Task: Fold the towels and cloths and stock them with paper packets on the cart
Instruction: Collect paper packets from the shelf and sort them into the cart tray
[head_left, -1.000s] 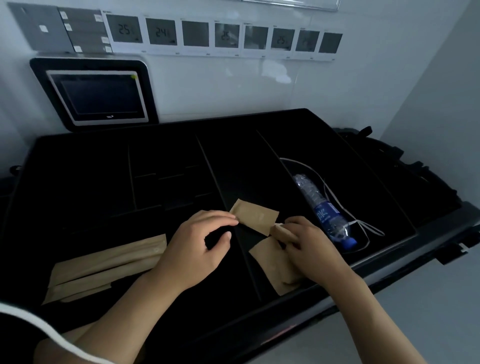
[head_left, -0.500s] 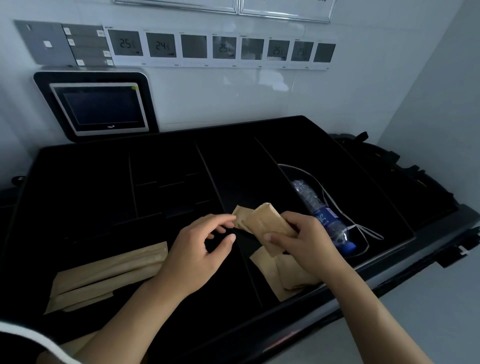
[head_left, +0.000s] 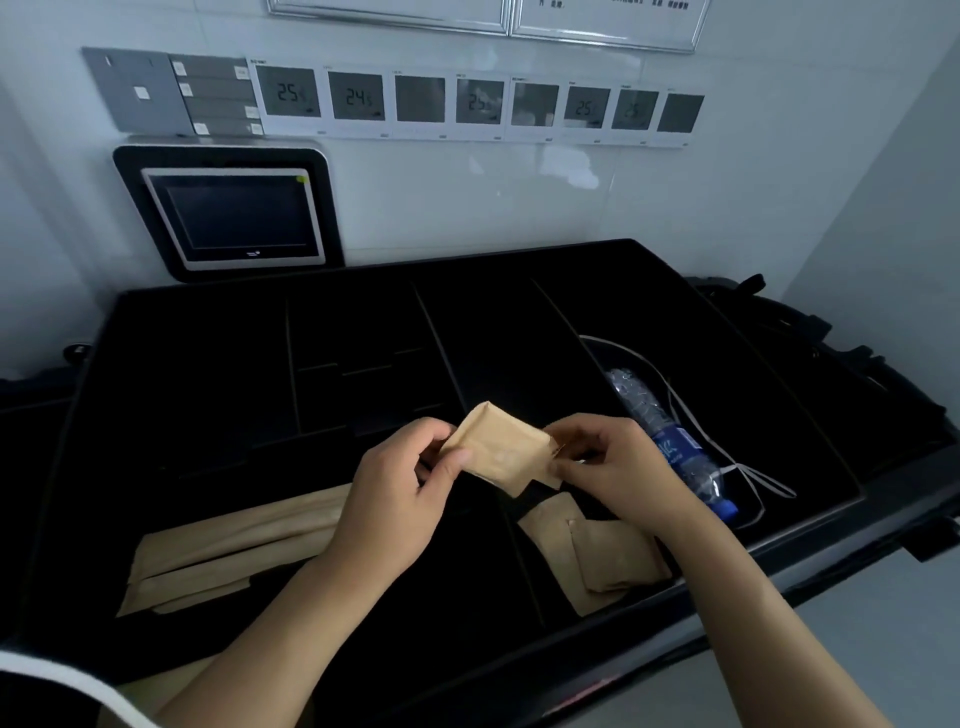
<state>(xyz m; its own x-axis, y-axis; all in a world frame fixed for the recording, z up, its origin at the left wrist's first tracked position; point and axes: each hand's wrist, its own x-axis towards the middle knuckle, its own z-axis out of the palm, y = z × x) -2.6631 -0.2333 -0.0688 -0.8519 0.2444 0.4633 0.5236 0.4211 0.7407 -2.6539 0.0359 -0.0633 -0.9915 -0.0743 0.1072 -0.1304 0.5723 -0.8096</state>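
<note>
Both the left hand (head_left: 395, 499) and right hand (head_left: 618, 467) pinch one brown paper packet (head_left: 498, 447) above the black cart tray (head_left: 208, 364).

Small tan square paper packet (head_left: 501, 449), held tilted above black divided cart tray (head_left: 519, 332), pinched at both side edges. Two like packets (head_left: 597, 558) overlap in near middle-right compartment. Long tan paper sleeves (head_left: 234, 551) stacked near left.

Packet (head_left: 501, 449) — matt brown paper, faintly creased. Long packets (head_left: 244, 551) at near left: same matt paper. Cart tray (head_left: 208, 374) — black plastic, dull sheen. Bottle (head_left: 670, 436): clear crinkled plastic, glossy blue label.
</note>
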